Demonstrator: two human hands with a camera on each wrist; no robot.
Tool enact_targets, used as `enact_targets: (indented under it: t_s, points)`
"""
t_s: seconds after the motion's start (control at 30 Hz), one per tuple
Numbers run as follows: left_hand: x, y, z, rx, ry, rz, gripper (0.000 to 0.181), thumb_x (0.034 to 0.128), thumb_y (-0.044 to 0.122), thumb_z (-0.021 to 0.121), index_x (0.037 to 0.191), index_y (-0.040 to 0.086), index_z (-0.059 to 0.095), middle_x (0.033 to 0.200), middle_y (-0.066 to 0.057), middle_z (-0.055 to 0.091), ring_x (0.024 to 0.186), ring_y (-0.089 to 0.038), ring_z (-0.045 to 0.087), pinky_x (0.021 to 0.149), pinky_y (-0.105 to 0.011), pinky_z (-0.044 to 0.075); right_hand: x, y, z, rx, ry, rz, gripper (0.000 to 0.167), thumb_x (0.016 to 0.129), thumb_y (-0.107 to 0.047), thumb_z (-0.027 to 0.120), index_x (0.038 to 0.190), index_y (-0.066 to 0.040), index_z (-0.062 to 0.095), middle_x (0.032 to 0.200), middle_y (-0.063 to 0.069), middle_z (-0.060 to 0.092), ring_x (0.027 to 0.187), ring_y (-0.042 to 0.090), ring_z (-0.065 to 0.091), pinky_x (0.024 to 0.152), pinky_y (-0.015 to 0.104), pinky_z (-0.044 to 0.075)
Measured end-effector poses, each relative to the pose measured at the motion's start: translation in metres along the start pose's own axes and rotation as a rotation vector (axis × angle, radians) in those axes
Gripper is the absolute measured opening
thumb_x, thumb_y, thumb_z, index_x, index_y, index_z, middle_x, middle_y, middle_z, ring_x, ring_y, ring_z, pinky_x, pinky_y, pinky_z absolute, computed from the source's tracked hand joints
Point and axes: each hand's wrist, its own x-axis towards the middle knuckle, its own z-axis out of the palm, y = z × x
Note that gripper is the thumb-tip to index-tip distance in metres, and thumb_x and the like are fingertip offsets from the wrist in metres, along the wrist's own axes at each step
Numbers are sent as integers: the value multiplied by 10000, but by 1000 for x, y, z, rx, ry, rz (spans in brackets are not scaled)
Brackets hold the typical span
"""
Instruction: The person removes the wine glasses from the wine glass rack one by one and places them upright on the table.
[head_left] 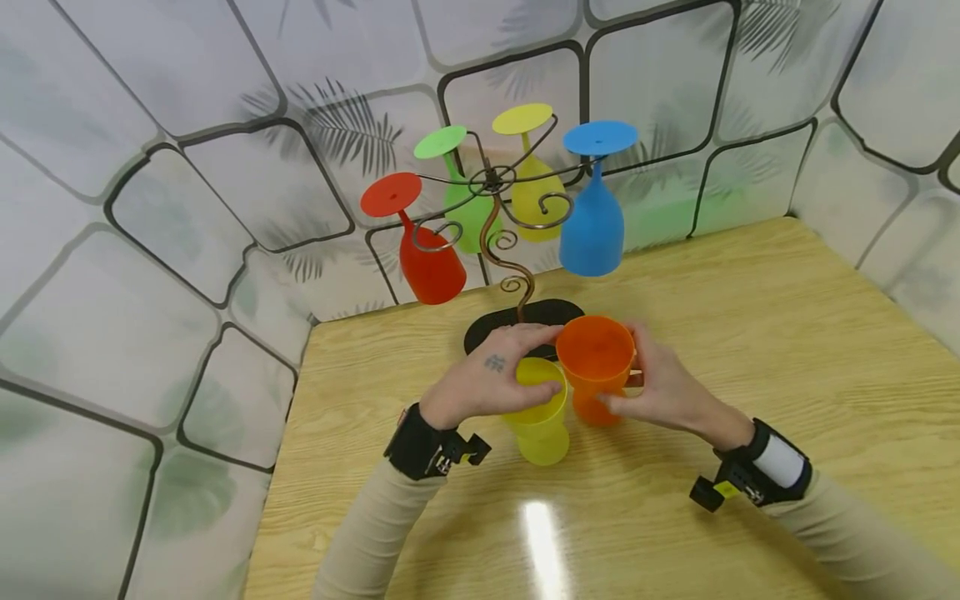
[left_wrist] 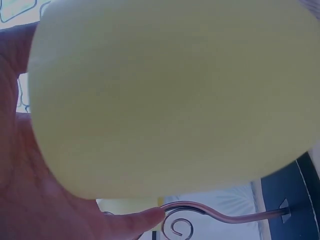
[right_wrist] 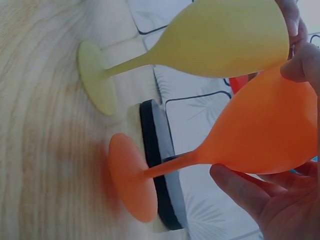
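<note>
My left hand [head_left: 487,375] grips the bowl of a yellow goblet [head_left: 543,442] near its rim, and its fingertips reach the orange goblet's rim. Close on the right, my right hand [head_left: 671,387] holds the orange goblet [head_left: 595,354] by its bowl. Both goblets stand mouth up, side by side. In the right wrist view the yellow goblet [right_wrist: 225,40] and orange goblet [right_wrist: 270,125] show thin stems and round feet; whether the feet touch the table cannot be told. The yellow bowl [left_wrist: 170,100] fills most of the left wrist view, beside my left palm [left_wrist: 45,200].
Behind the hands stands a curled metal rack [head_left: 491,179] on a black oval base [head_left: 483,329]. Red [head_left: 432,267], green [head_left: 468,212], yellow [head_left: 536,200] and blue [head_left: 592,229] goblets hang upside down from it. Patterned walls border the wooden table [head_left: 750,333].
</note>
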Motion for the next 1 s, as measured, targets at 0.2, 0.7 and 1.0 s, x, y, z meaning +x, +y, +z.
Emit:
enact_targets:
  t_s: [0.2, 0.7, 1.0]
  points:
    - [0, -2, 4, -32, -33, -34, 600, 920, 229, 628, 1468, 10, 521, 1401, -98, 635, 1295, -232, 579, 1130, -383, 443, -4, 4, 3, 1, -19, 46, 760, 795, -23, 806, 1407, -26, 356, 1245, 168, 640, 995, 232, 711, 773, 345, 632]
    - [-4, -6, 10, -75, -22, -76, 577, 936, 269, 550, 1455, 22, 509, 1357, -103, 641, 1243, -260, 592, 1092, -396, 466, -5, 13, 3, -51, -99, -11, 770, 824, -95, 830, 1431, -38, 362, 1281, 68, 649, 1069, 132, 680, 886, 294, 591]
    - [-8, -11, -1, -106, 24, -100, 516, 1010, 221, 534, 1493, 64, 444, 1413, -127, 603, 1332, -273, 549, 1137, -443, 433, -1, 4, -34, -123, -274, 159, 1051, 772, -287, 911, 1549, -1, 264, 1437, 233, 538, 1242, 416, 608, 976, 586, 538]
